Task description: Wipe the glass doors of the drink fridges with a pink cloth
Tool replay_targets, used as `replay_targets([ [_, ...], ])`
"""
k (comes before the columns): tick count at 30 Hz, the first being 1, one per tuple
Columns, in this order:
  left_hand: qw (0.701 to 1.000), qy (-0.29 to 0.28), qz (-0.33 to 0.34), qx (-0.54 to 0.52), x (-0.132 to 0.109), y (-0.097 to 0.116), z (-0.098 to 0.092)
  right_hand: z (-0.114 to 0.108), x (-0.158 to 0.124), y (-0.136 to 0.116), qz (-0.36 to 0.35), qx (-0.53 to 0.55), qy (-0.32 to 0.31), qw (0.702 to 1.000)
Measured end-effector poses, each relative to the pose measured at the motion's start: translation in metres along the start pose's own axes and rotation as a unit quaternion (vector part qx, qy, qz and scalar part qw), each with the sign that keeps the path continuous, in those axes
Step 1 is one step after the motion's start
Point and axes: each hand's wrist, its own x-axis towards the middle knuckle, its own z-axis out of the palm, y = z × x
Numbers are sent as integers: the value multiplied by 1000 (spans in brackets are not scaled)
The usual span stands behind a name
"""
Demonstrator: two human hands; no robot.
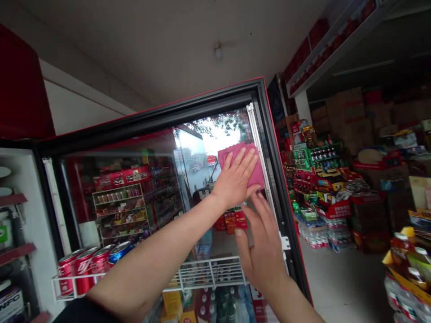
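Note:
My left hand point(235, 178) holds a pink cloth point(257, 172) pressed against the inner side of a glass door point(161, 179). Its fingers are spread over the cloth, near the upper right of the pane. Just below it is my right hand point(262, 242), open with fingers apart and holding nothing; its fingertips come close to the left thumb. Whether they touch the glass I cannot tell. The door has a black gasket and red outer edge point(266, 96) and stands swung open. My left forearm crosses in front of the pane.
On the door, a white wire rack point(212, 271) carries red cans point(84, 267) and a blue can point(120, 252). Fridge shelves point(13, 199) with bottles stand at the left. To the right are stacked goods point(330, 179) and a yellow-edged case of bottles point(409, 269).

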Motion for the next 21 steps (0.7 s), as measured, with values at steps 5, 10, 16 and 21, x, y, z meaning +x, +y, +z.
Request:
replay_targets([
  [5, 998, -12, 58, -29, -8, -18, -7, 14, 48, 23, -9, 27, 75, 997],
  [10, 997, 36, -50, -53, -29, -29, -11, 50, 90, 43, -53, -18, -33, 998],
  [16, 992, 25, -81, -92, -87, -60, -17, 82, 99, 35, -51, -193, -94, 975],
  [21, 981, 33, -158, -108, -157, -95, -26, 132, 105, -7, -101, -200, -142, 964],
])
